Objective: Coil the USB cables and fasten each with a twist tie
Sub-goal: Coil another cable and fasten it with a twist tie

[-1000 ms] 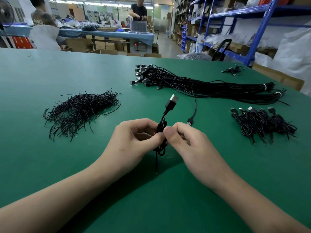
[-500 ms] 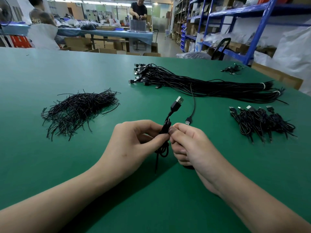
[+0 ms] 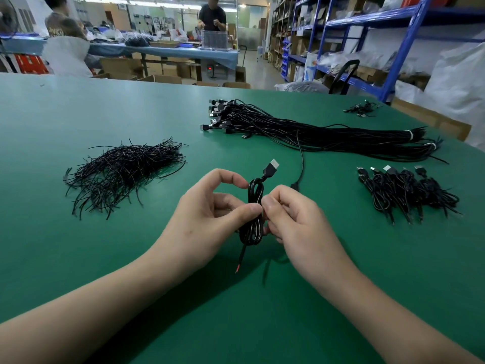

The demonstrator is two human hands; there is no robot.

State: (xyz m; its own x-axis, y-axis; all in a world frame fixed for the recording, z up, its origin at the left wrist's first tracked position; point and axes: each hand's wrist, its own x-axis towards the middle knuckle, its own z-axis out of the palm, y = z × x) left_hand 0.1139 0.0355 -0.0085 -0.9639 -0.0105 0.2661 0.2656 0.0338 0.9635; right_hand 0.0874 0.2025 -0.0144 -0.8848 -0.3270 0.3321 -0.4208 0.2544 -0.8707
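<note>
Opened out since half a second ago: index finger of the left hand [image 3: 210,214], now arched over the top of the coiled cable [image 3: 253,219] rather than pressed against it. Held upright just above the green surface [image 3: 78,258], pinched at mid-height between the left thumb and the fingertips of the right hand [image 3: 294,222]; both hands curled, neither spread. USB plug [image 3: 271,166] jutting up from the coil's top, red-tipped end [image 3: 237,270] dangling below. Cannot tell whether a tie already circles the waist: hidden by fingers. Probably mid-fastening.

Done so far: heap of tied coils [image 3: 409,190] right of the coiled cable. Left to do: long bundle of straight cables [image 3: 315,132] beyond it, with plenty of loose twist ties [image 3: 123,172] to its left.

No readable brand, label or writing anywhere.
</note>
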